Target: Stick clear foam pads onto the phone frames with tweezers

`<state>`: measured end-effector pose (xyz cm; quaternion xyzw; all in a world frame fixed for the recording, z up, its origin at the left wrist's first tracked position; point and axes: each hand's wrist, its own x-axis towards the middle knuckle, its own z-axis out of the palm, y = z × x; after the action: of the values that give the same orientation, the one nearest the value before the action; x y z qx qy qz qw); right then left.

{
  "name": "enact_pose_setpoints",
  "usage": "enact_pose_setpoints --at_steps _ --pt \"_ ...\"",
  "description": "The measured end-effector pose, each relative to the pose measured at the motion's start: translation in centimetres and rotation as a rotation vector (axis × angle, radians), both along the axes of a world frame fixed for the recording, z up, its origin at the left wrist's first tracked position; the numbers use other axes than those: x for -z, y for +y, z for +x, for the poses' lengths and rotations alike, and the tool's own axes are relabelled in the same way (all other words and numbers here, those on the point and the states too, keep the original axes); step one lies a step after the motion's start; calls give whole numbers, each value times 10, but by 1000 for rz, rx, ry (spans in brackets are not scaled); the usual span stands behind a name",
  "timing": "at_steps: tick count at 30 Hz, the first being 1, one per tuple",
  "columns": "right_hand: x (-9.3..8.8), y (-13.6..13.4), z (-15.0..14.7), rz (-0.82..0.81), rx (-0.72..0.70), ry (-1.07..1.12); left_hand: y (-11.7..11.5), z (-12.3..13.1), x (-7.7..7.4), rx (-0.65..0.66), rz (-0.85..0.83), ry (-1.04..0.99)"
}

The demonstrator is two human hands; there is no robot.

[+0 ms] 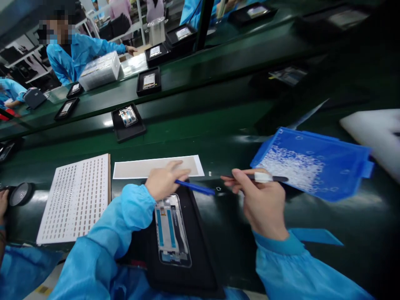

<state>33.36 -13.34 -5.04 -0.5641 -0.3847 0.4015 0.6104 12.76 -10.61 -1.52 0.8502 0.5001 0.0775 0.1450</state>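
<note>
My left hand (164, 180) grips a blue tweezer-like tool (196, 188) whose tip points right, toward a tiny square part (218, 188) on the green bench. My right hand (261, 200) holds a dark pen-shaped tool with a white band (264, 177), its point aimed at the blue tray (315, 164) of small clear parts. Below my left hand a phone frame (171, 231) lies in a black tray (193, 250). Both my sleeves are blue.
A white sheet of small stickers (75, 198) lies at the left, a pale strip (156, 167) ahead. Black trays with phones (128, 118) ride the green conveyor. A person in a blue coat (78, 52) sits across. A round loupe (20, 193) is at far left.
</note>
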Motion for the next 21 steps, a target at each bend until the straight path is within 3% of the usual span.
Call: enact_pose_setpoints --at_steps 4,8,21 --pt "4 -26 -28 -75 -180 -50 -6 -35 -9 -238 -246 -285" --pt "13 -36 -55 -83 -343 -129 -17 -44 -6 -225 -483 -283" --pt "23 -40 -64 -43 -310 -391 -19 -40 3 -144 -519 -156"
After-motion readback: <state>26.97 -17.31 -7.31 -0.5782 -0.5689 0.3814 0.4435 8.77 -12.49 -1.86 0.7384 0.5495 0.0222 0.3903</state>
